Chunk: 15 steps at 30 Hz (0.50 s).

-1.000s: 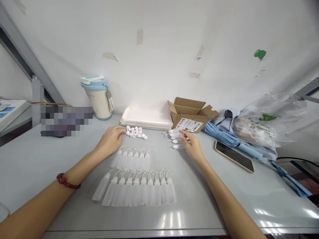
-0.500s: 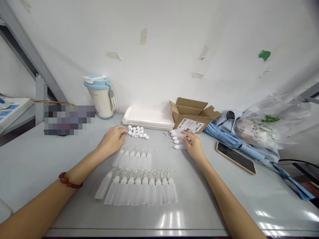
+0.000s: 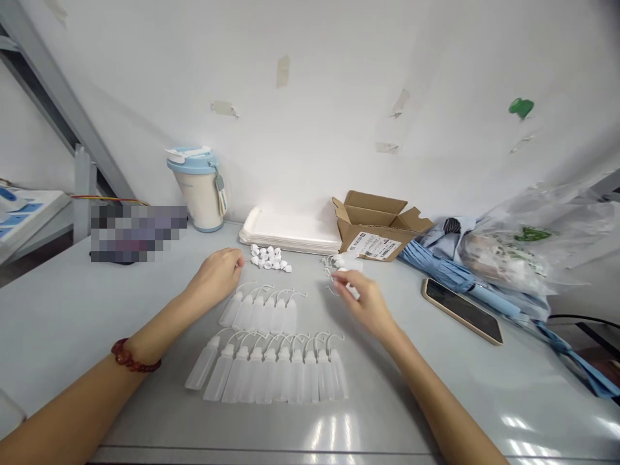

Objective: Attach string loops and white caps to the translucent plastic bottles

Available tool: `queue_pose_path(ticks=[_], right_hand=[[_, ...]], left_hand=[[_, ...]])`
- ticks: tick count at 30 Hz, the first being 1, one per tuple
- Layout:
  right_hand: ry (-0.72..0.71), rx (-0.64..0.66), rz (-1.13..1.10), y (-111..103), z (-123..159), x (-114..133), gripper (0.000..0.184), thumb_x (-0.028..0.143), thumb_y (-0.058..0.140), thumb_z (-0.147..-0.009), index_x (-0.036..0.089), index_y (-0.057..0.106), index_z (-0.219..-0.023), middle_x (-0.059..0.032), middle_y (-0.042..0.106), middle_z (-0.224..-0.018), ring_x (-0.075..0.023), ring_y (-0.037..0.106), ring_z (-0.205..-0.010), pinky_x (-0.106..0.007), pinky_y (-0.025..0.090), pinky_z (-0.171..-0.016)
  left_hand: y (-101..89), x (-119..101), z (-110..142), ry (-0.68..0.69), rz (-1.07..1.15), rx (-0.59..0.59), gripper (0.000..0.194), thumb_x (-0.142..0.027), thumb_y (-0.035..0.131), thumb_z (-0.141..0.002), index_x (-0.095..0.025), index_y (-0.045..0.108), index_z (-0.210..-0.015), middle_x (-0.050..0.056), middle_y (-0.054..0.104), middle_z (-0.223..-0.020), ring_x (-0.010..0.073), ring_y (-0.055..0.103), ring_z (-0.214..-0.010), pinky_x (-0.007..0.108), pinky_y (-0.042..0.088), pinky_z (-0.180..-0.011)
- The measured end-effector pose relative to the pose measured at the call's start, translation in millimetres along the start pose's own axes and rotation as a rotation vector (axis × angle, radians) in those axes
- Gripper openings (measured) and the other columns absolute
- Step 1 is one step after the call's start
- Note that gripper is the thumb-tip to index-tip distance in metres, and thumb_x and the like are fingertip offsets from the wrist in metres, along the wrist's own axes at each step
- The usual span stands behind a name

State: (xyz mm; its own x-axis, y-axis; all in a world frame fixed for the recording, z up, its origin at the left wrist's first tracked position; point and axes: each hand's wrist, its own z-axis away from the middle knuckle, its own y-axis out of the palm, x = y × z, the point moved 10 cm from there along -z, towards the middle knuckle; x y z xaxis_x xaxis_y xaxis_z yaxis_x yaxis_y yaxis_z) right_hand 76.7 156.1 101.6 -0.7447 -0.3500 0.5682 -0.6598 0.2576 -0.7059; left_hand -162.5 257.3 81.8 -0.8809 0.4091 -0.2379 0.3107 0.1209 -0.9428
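White plastic dropper bottles [image 3: 271,374] lie uncapped in two neat rows on the grey bench [image 3: 378,413] — a small bunch [image 3: 345,261] remains unlined beside the cardboard box [image 3: 372,236], and the white caps [image 3: 268,257] are still heaped together. The right hand [image 3: 365,305] pinches one bottle [image 3: 352,290]; the left hand [image 3: 214,279] curls beside the caps — whether it holds anything is hidden.

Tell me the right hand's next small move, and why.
Probably lay the plastic dropper bottle pinched in the right hand at the right end of the shorter row of bottles: it holds fewer than the row nearer you.
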Motion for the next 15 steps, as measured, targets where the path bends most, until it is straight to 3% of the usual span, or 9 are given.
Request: queue_pose_path(ticks=[3,6,10,15], right_hand=[[-0.071,0.264,-0.088,32,12,38,0.023,0.023,0.044,-0.092,0.019,0.061,-0.107,-0.0061,0.064,-0.089,-0.0180,0.059,-0.084,-0.033,0.047,-0.077],[-0.142,0.396,-0.070,48,23,63,0.025,0.021,0.044,-0.093,0.019,0.060,-0.112,-0.0072,0.061,-0.092,-0.0187,0.056,-0.088,-0.033,0.048,-0.078],[-0.185,0.448,-0.019,55,29,72,0.028,0.020,0.043,-0.093,0.020,0.059,-0.117,-0.0078,0.058,-0.092,-0.0195,0.053,-0.088,-0.034,0.048,-0.078],[-0.215,0.476,0.025,62,32,73,0.029,0.021,0.042,-0.094,0.020,0.060,-0.116,-0.0077,0.056,-0.091,-0.0188,0.051,-0.087,-0.033,0.046,-0.080]], left_hand=[[-3.2,0,3,-0.035,0.010,0.007,0.009,-0.018,0.041,-0.073,-0.021,0.050,-0.072,0.006,0.065,-0.075,0.0237,0.063,-0.072,0.030,0.045,-0.061],[-7.6,-2,5,-0.078,0.101,0.004,0.007,-0.021,0.045,-0.073,-0.020,0.049,-0.078,0.004,0.064,-0.076,0.0230,0.063,-0.072,0.030,0.045,-0.063],[-20.6,-18,9,-0.032,0.287,-0.079,0.014,-0.022,0.046,-0.076,-0.019,0.050,-0.089,0.003,0.064,-0.088,0.0200,0.063,-0.078,0.029,0.047,-0.072],[-34.7,-46,21,0.111,0.348,-0.195,0.017,-0.023,0.043,-0.081,-0.018,0.054,-0.094,0.005,0.062,-0.097,0.0179,0.062,-0.079,0.030,0.048,-0.075]])
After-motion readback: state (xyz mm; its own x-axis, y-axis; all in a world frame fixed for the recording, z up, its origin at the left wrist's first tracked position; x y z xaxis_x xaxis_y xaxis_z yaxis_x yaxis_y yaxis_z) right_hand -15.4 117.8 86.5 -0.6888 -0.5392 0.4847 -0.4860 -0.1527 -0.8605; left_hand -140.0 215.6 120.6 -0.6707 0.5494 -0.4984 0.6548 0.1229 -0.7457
